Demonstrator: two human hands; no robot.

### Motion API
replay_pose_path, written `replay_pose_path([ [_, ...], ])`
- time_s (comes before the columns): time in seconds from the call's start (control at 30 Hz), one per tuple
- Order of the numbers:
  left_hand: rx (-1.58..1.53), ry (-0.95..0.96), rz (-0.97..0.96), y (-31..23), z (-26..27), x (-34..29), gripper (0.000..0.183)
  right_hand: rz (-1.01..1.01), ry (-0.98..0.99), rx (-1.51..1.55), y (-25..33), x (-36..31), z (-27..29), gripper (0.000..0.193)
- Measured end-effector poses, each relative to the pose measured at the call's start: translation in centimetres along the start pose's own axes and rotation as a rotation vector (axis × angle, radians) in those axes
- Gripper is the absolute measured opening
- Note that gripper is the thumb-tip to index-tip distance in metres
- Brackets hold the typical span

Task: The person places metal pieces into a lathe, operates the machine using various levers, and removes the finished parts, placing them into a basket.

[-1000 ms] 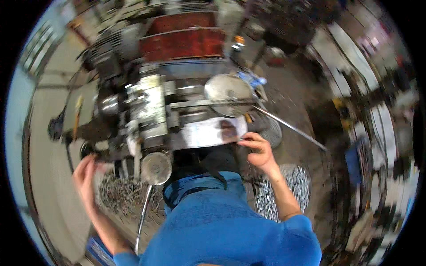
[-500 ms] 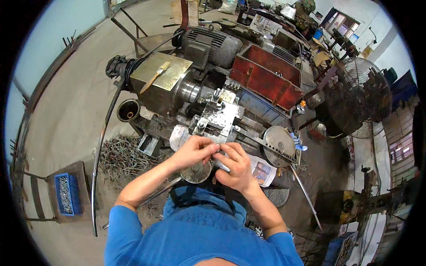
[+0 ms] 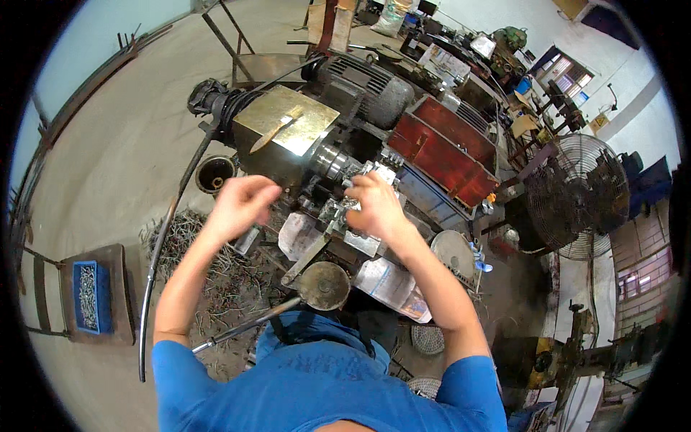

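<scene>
My right hand (image 3: 377,207) is over the metal tool slide (image 3: 366,243) of a small lathe-like machine, fingers curled down around a part I cannot make out. Left of it, my left hand (image 3: 245,207) is raised in front of the machine's headstock, with fingers bent and smeared by motion; whether it holds anything is not visible. Between the hands shows the shiny round spindle chuck (image 3: 328,161). A flat metal bar (image 3: 306,261) slants below the slide, beside a round greasy disc (image 3: 324,286) with a long handle.
A brush (image 3: 276,134) lies on the brass-coloured headstock cover (image 3: 317,115). Behind stand a motor (image 3: 374,90) and a red metal bin (image 3: 446,147). Metal shavings (image 3: 187,252) heap at left, near a blue crate (image 3: 106,299) of small parts. A large fan (image 3: 576,187) stands right.
My hands, together in front of my body before, have parted. The right has reached forward to the slide; the left has moved left and forward. The view has shifted slightly.
</scene>
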State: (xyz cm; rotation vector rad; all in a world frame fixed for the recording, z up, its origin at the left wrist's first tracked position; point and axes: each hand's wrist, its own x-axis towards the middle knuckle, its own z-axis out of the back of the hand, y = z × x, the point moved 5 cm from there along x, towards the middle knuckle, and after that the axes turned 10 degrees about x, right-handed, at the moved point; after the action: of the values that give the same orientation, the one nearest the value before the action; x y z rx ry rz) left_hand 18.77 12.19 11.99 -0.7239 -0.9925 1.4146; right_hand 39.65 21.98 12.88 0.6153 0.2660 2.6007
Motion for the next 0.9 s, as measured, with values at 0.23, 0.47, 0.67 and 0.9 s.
replay_pose_path([
  [0.23,0.396,-0.422,0.152,9.8,13.9,-7.0,0.022,-0.149,0.27,-0.28,-5.7,4.5,-5.8,0.026],
  [0.47,0.735,-0.288,0.43,14.7,13.5,-14.4,0.04,-0.157,0.181,-0.145,-5.8,4.8,-6.3,0.027],
  [0.67,1.287,-0.231,0.584,18.7,14.3,-13.1,0.024,-0.304,0.204,-0.064,-6.2,4.8,-5.8,0.034],
  [0.9,1.633,-0.25,0.385,26.4,28.9,-9.3,0.009,-0.267,0.15,-0.027,-6.8,5.2,-6.1,0.022],
])
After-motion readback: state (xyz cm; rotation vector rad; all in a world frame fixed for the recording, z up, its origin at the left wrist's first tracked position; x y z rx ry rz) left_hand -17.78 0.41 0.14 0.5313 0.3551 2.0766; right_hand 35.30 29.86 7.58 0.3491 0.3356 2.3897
